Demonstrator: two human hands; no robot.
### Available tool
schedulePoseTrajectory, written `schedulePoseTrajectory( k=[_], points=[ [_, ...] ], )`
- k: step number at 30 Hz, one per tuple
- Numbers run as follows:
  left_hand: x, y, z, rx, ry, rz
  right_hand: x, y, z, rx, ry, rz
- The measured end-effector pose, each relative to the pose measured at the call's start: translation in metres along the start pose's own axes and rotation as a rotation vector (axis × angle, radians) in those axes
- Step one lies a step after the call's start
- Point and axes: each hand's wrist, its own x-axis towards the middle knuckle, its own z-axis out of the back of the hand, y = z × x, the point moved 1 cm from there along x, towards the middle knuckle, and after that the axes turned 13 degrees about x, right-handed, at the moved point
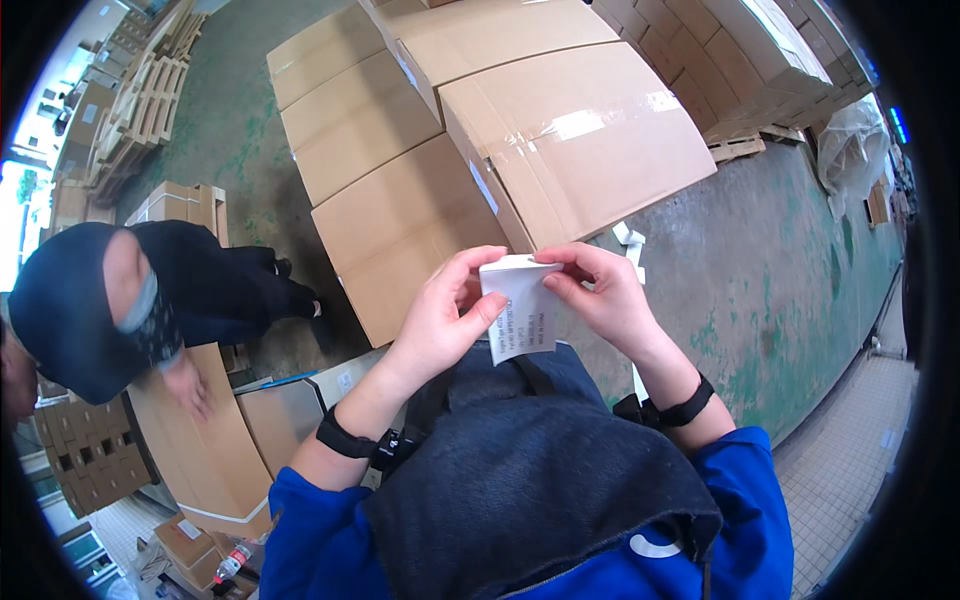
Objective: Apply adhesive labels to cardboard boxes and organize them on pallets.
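Observation:
In front of my chest, both hands hold a small stack or folded strip of white printed labels (pixel 522 318). My left hand (pixel 450 308) is closed on its left edge, the thumb lying across the front. The thumb and fingers of my right hand (pixel 600 285) pinch its upper right corner. Just beyond my fingertips is a large brown carton (pixel 590 140) with clear tape across its top and a white label on its side. White paper strips (pixel 630 238) show behind my right hand; whether they hang or lie on the floor, I cannot tell.
More large cartons (pixel 370 130) stand in rows ahead and to the left. At the left another person (pixel 190 280) in dark clothing rests a hand on a long carton (pixel 195 440). Wooden pallets (pixel 150 110) and carton stacks (pixel 700 55) stand farther off on the green-grey floor (pixel 760 290).

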Motion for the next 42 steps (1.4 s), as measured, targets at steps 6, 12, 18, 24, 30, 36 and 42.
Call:
schedulePoseTrajectory(
  k=[6, 12, 18, 24, 30, 36, 42],
  points=[
    [-0.008, 0.002, -0.023, -0.081, -0.017, -0.209, -0.005, 0.013, 0.036, -0.16, 0.196, 0.126],
    [0.001, -0.007, -0.05, 0.257, -0.05, -0.307, -0.024, 0.021, 0.059, -0.361, 0.127, 0.384],
    [0.006, 0.009, -0.057, 0.315, -0.216, -0.254, -0.03, 0.036, 0.083, 0.023, 0.01, 0.482],
    [-0.018, 0.045, -0.016, -0.217, -0.444, -0.008, -0.025, 0.034, 0.169, 0.984, 0.0, 0.547],
    [-0.031, 0.062, 0.019, -0.467, -0.315, 0.051, -0.089, 0.015, 0.184, 0.878, -0.44, 0.435],
    [-0.04, 0.101, 0.025, -0.576, -0.135, 0.288, -0.152, 0.01, 0.181, 0.584, -0.724, 0.333],
    [-0.036, 0.119, 0.016, -0.592, -0.016, 0.477, -0.191, -0.008, 0.204, 0.351, -0.835, 0.172]
  ],
)
